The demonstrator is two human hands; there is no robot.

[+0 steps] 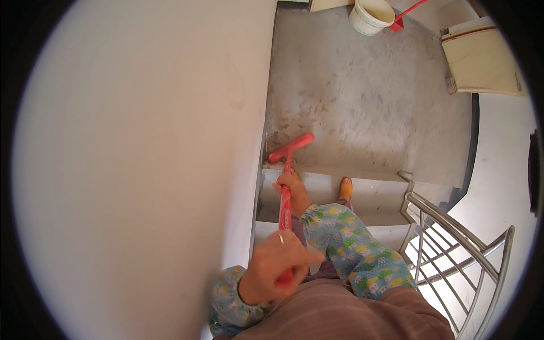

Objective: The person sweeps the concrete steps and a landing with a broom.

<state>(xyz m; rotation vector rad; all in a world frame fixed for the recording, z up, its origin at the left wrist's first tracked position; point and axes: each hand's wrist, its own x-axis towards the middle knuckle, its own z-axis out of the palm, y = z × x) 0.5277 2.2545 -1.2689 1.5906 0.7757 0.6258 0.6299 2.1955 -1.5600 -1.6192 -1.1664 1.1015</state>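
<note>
Both hands are wrapped around the red handle of a broom [285,212]. My left hand [278,265] grips its upper end close to my body, and a ring shows on one finger. Lower down the handle, my right hand [293,191] is closed around it. The broom's red head [291,148] is over the landing's edge beside the wall, just above the top step; its bristles are hidden. Patterned sleeve covers are on both forearms.
Stairs [374,204] lie under my feet, with a metal railing [459,238] at the right and a wall [148,148] at the left. On the stained concrete landing [361,85] stand a white bucket [369,21] and a red dustpan [398,24]. A cream door [484,61] is at upper right.
</note>
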